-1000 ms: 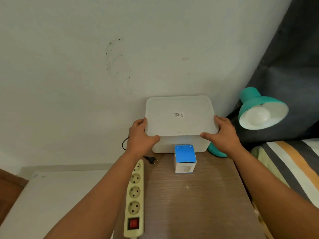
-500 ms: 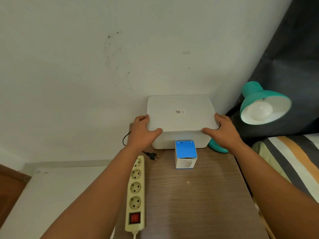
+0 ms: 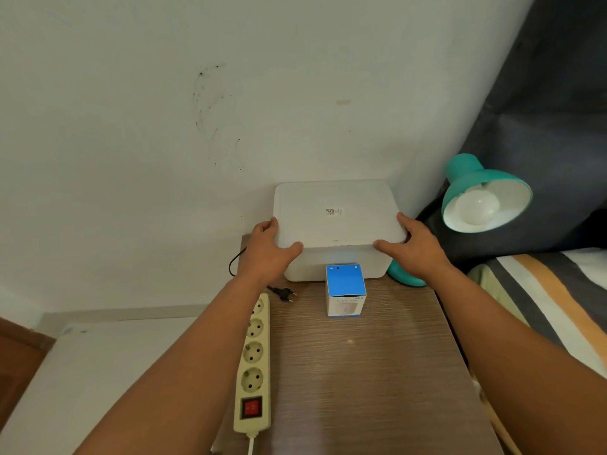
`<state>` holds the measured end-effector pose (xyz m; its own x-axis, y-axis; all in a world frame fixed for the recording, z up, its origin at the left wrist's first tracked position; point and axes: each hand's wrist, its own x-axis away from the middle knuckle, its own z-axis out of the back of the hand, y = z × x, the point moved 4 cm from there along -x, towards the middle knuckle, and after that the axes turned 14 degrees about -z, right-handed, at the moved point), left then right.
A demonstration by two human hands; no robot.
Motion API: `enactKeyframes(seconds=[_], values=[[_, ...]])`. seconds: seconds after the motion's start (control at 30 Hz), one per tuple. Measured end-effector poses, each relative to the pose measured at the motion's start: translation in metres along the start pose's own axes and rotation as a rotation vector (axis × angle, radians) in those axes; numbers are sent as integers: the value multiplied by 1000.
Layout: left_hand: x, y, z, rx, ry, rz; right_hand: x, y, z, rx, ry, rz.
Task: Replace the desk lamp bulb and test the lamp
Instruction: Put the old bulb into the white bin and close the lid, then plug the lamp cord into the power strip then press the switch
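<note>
A person's left hand (image 3: 267, 249) and right hand (image 3: 415, 246) clasp the white box's lid (image 3: 335, 213) at nine and three o'clock; lifting evenly should spare the bulb carton (image 3: 345, 289) in front.

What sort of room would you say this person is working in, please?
Most likely a bedroom corner: a striped blanket on what looks like a bed beside a small wood-grain bedside table, a teal desk lamp, and a cream power strip along the table's edge.
</note>
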<state>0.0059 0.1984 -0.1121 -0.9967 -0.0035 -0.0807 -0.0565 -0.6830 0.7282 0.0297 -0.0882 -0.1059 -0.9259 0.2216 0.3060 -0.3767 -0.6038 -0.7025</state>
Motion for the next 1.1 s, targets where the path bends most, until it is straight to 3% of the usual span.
enactKeyframes(seconds=[0.2, 0.37, 0.6, 0.83, 1.1], values=[[30, 3, -12, 66, 73, 4, 35, 18, -14, -159, 10, 55], [73, -10, -28, 36, 38, 83, 56, 62, -21, -34, -16, -105], [147, -39, -33, -66, -21, 144, 96, 83, -41, 77, -70, -72], [205, -59, -39, -95, -51, 223, 130, 50, -86, 48, -146, 96], [224, -74, -48, -51, 5, 197, 131, -18, -150, 222, -226, 261]])
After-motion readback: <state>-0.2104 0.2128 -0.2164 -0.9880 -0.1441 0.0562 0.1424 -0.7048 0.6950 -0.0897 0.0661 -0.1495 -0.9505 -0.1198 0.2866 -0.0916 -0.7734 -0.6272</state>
